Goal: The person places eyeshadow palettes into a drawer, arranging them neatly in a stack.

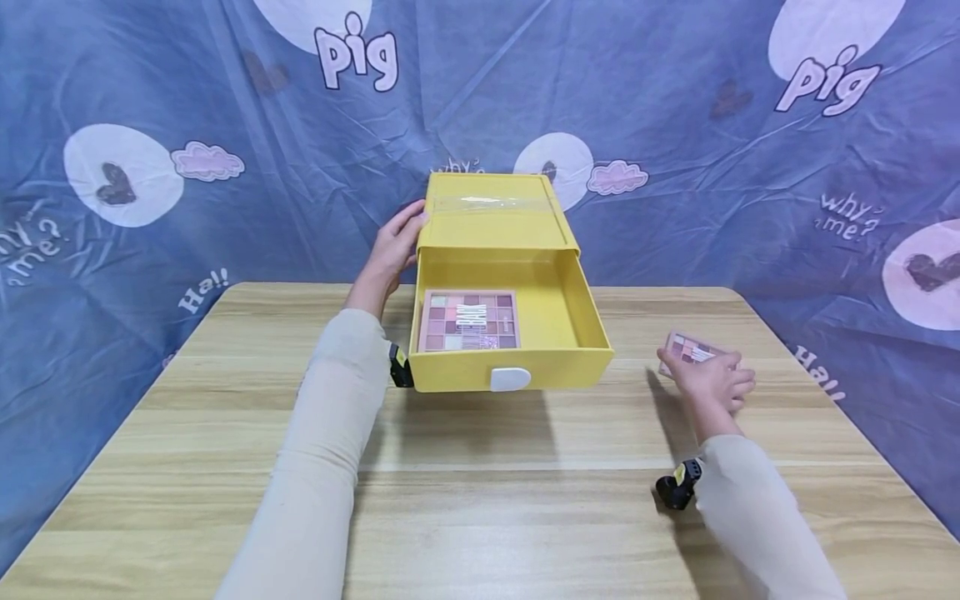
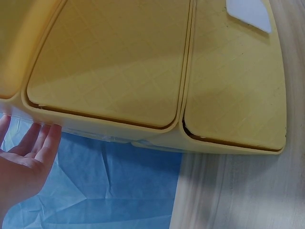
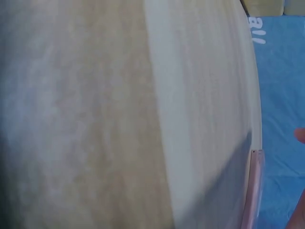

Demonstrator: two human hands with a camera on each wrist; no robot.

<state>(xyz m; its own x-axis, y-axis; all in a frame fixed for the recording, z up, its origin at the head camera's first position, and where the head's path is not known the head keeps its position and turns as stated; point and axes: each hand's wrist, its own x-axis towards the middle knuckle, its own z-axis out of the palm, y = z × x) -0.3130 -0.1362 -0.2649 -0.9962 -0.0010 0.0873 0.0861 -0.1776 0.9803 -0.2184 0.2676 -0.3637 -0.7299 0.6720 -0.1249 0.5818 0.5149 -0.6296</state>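
A yellow drawer unit (image 1: 491, 218) stands at the back of the table with its top drawer (image 1: 457, 372) pulled out. In that drawer, an eyeshadow palette (image 1: 442, 321) lies against the left wall. My left hand (image 1: 393, 242) rests on the unit's left side; in the left wrist view its fingers (image 2: 47, 145) reach straight to the side edge. Over on the right, my right hand (image 1: 712, 383) holds a smaller eyeshadow palette (image 1: 692, 348), tilted, with the thumb at its near left edge. The right wrist view catches only this palette's pink edge (image 3: 253, 191) and part of the hand.
Two lower drawers (image 2: 109, 62) of the unit appear closed in the left wrist view, one with a white tab (image 2: 249, 13). The open drawer has its own white tab (image 1: 510, 379). A blue printed cloth (image 1: 300, 167) hangs behind the wooden table (image 1: 480, 517).
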